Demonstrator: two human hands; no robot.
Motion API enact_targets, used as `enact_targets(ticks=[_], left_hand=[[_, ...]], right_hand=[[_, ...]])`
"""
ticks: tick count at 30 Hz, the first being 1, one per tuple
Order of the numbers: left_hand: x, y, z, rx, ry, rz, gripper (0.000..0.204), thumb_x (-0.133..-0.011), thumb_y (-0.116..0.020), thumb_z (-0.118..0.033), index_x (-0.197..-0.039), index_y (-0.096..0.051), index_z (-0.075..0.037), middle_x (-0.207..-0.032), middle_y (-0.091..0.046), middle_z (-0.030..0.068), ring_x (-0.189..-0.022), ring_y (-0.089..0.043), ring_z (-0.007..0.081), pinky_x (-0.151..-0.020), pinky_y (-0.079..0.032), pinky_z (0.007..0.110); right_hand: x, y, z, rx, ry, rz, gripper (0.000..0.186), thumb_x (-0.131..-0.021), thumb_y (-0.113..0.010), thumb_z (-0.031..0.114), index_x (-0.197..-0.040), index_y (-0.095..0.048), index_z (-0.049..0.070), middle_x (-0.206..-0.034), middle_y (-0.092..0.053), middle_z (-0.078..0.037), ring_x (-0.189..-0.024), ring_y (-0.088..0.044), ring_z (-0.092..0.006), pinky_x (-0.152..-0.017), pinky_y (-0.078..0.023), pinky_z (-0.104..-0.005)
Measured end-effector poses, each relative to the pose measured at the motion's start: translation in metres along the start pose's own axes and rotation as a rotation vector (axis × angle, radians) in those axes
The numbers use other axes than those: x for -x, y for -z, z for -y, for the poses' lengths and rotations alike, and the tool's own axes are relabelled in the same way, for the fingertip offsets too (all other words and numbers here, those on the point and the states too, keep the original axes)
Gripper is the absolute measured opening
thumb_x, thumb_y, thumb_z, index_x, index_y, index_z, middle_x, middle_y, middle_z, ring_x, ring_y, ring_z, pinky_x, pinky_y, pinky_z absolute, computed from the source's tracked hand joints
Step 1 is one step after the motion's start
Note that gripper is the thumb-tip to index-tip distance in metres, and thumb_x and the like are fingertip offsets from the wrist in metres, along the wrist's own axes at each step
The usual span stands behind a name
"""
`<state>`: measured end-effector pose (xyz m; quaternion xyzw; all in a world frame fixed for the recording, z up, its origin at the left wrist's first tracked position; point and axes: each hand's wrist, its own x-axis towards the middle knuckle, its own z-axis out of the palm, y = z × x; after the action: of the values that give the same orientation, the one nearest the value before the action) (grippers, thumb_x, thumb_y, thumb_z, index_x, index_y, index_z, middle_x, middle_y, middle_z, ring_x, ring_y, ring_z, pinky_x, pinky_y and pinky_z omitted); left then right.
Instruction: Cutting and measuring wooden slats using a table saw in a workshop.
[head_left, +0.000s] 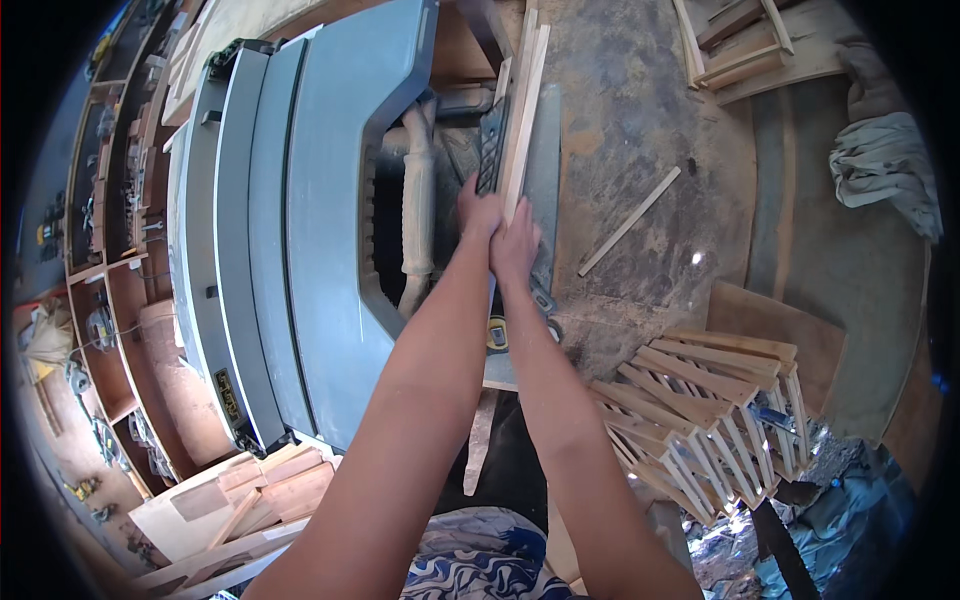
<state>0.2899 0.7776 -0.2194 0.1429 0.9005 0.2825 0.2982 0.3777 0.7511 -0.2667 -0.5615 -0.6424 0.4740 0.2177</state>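
Observation:
In front of me, my left hand [481,212] and my right hand [515,245] are close together at the near end of long, pale wooden strips [522,120]. The strips lie side by side and run away from me. My right hand is closed round their near end. My left hand is closed against their left side, beside a dark patterned metal part [490,145]; its fingertips are partly hidden. Just nearer than the hands is a round, yellow-faced tool [497,333], perhaps a tape measure, partly behind my right forearm.
A large blue-grey machine [335,180] fills the left, with a dusty pipe [418,190] in its opening. One loose strip [630,222] lies on the stained brown surface [640,130]. Slatted wooden frames [700,410] stack at lower right; a grey cloth [885,165] lies far right. Shelves [115,300] stand left.

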Motion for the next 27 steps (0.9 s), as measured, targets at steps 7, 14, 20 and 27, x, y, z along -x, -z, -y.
enact_targets(ticks=[7,14,20,27], left_hand=[[0.011,-0.007,0.026,-0.006,0.118,-0.225,0.065,-0.084,-0.056,-0.017,-0.148,-0.055,-0.007,-0.150,-0.054,0.0234,-0.143,-0.047,0.0379,-0.121,-0.035,0.045],[0.091,0.001,-0.024,0.315,-0.210,-0.486,0.047,-0.093,-0.055,-0.010,-0.137,-0.059,0.004,-0.146,-0.056,0.0251,-0.138,-0.051,0.0402,-0.118,-0.037,0.047],[0.280,0.101,-0.034,0.655,-0.383,-0.078,0.024,-0.098,-0.061,-0.009,-0.117,-0.068,0.004,-0.118,-0.071,0.0200,-0.116,-0.068,0.0300,-0.100,-0.051,0.038],[0.394,0.365,0.060,0.220,-1.056,-0.122,0.019,-0.080,-0.073,-0.006,-0.099,-0.078,-0.009,-0.092,-0.076,0.0079,-0.073,-0.069,0.0234,-0.065,-0.057,0.035]], right_hand=[[0.014,0.028,0.006,0.146,-0.091,0.168,0.056,-0.096,-0.057,0.024,-0.148,-0.050,0.003,-0.138,-0.055,-0.021,-0.126,-0.053,-0.0427,-0.106,-0.044,-0.0504],[0.015,0.031,-0.016,0.019,0.073,0.030,0.065,-0.091,-0.069,0.026,-0.149,-0.049,0.005,-0.124,-0.063,-0.022,-0.118,-0.060,-0.0428,-0.101,-0.047,-0.0507],[0.029,0.064,-0.005,0.180,0.075,-0.005,0.042,-0.090,-0.068,0.014,-0.131,-0.068,0.005,-0.126,-0.067,-0.021,-0.117,-0.064,-0.0390,-0.105,-0.048,-0.0459],[0.135,0.143,0.119,-0.094,0.118,-0.207,0.033,-0.093,-0.064,0.004,-0.126,-0.071,0.003,-0.121,-0.070,-0.013,-0.108,-0.068,-0.0235,-0.094,-0.053,-0.0353]])
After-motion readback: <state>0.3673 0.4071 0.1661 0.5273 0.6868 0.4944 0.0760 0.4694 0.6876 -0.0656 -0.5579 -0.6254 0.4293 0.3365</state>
